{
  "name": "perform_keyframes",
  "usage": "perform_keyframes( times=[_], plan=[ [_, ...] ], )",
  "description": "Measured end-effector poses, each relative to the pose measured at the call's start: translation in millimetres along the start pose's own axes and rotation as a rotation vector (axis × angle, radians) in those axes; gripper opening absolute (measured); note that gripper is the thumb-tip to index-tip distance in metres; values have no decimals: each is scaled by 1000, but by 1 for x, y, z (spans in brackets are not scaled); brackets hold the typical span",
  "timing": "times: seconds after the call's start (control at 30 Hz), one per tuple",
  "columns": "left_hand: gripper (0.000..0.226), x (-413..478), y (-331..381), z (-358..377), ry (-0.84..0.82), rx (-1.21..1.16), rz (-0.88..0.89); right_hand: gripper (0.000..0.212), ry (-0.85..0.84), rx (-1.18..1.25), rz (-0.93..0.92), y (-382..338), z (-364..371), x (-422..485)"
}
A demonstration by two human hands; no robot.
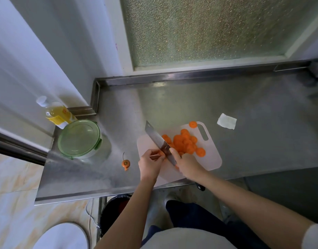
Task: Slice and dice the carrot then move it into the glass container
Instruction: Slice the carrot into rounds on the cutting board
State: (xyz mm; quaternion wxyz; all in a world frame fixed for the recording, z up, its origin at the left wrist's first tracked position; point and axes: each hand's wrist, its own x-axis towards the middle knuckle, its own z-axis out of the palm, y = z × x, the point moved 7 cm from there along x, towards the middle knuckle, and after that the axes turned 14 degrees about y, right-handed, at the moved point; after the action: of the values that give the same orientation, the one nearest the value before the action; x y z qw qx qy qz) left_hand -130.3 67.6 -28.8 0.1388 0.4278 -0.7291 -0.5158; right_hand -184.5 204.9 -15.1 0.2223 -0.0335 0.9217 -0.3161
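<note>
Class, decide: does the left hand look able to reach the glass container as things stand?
Probably yes: only bare counter and a carrot end lie between the left hand and the container, though it holds a carrot stub.

Oil bottle (54,112), folded tissue (226,121)

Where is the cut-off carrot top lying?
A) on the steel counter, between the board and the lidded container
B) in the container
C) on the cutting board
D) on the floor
A: the carrot top lies on the steel counter, left of the cutting board and right of the glass container.
</note>
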Motion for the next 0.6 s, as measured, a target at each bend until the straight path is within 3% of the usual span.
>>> perform_keyframes(
  times=[0.6],
  plan=[
    [15, 4, -4, 6, -18, 50, 25, 64, 57, 109, 3, 8, -11, -9]
  ],
)
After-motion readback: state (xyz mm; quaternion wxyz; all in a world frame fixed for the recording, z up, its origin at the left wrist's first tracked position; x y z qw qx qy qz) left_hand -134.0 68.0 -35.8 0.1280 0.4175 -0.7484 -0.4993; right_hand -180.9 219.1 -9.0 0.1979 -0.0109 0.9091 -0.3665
